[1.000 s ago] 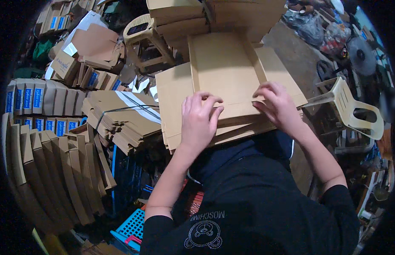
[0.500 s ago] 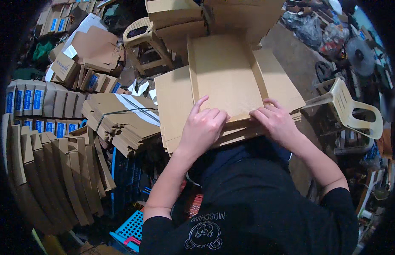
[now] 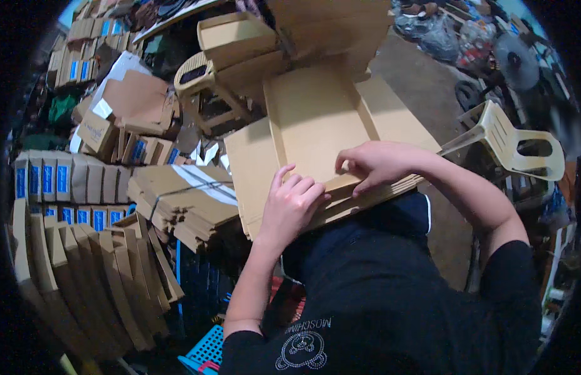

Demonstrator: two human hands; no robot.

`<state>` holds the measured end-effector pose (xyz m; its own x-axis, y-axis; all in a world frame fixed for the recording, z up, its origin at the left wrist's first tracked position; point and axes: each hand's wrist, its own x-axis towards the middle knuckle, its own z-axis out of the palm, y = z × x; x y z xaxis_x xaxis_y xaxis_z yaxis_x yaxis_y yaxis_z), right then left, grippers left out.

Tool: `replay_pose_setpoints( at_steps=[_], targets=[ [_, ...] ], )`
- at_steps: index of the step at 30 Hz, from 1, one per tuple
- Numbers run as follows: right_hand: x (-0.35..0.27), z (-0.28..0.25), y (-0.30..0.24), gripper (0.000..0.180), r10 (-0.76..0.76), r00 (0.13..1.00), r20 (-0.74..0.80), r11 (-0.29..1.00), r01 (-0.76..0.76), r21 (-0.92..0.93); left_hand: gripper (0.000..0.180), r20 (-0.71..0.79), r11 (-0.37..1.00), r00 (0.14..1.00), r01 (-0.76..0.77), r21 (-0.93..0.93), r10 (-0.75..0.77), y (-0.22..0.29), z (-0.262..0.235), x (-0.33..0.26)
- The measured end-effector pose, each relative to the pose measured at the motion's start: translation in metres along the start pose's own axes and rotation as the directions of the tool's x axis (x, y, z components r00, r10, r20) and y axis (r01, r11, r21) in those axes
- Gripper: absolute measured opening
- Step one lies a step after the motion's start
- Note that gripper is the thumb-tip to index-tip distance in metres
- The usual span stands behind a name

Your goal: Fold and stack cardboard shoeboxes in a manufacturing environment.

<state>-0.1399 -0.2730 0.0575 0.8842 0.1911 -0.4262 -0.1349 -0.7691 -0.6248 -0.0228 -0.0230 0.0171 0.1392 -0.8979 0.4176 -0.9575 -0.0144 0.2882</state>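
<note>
A shallow brown cardboard box (image 3: 315, 119), part folded with its side walls raised, rests on a stack of flat cardboard sheets (image 3: 248, 150) across my lap. My left hand (image 3: 293, 200) is closed over the near left corner of the box, forefinger raised, other fingers bent over the near wall. Farther right along that wall, my right hand (image 3: 372, 164) curls over it, fingertips inside and thumb on the near side. The back of the right hand partly hides the near right corner. Tall cardboard flaps (image 3: 334, 31) stand at the far end.
Left lie a tied bundle of flat cardboard (image 3: 184, 194), a leaning row of folded cardboard (image 3: 90, 275) and boxes with blue labels (image 3: 71, 178). A stool (image 3: 209, 94) stands beyond, a plastic chair (image 3: 509, 144) and a fan (image 3: 517, 62) to the right. A blue basket (image 3: 206, 350) sits low left.
My right hand has moved left from the near right corner to the middle of the near wall, its forearm swinging across. My left hand stays at its corner. The whole view has shifted slightly.
</note>
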Motion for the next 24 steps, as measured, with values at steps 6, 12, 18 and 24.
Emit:
replay_pose_setpoints(
  at_steps=[6, 12, 18, 24],
  targets=[
    [0.035, -0.005, -0.004, 0.072, 0.016, 0.985, 0.169, 0.999, -0.022, 0.031, 0.017, -0.009, 0.999, 0.999, 0.035, -0.007, -0.035, -0.003, 0.004, -0.008],
    [0.032, 0.002, -0.003, 0.062, 0.039, 0.984, 0.173, 0.998, -0.047, 0.041, 0.017, 0.040, 0.999, 0.999, 0.035, 0.022, -0.036, -0.002, -0.001, -0.008],
    [-0.004, 0.026, -0.011, 0.035, -0.361, 0.877, -0.316, 0.878, 0.206, -0.432, 0.019, 0.018, 0.997, 0.997, 0.072, 0.018, -0.072, 0.003, -0.001, -0.008],
    [-0.015, 0.050, -0.009, 0.021, -0.267, 0.889, -0.372, 0.911, 0.108, -0.397, 0.023, 0.075, 0.979, 0.987, 0.153, -0.133, -0.144, -0.003, 0.006, -0.008]
  ],
)
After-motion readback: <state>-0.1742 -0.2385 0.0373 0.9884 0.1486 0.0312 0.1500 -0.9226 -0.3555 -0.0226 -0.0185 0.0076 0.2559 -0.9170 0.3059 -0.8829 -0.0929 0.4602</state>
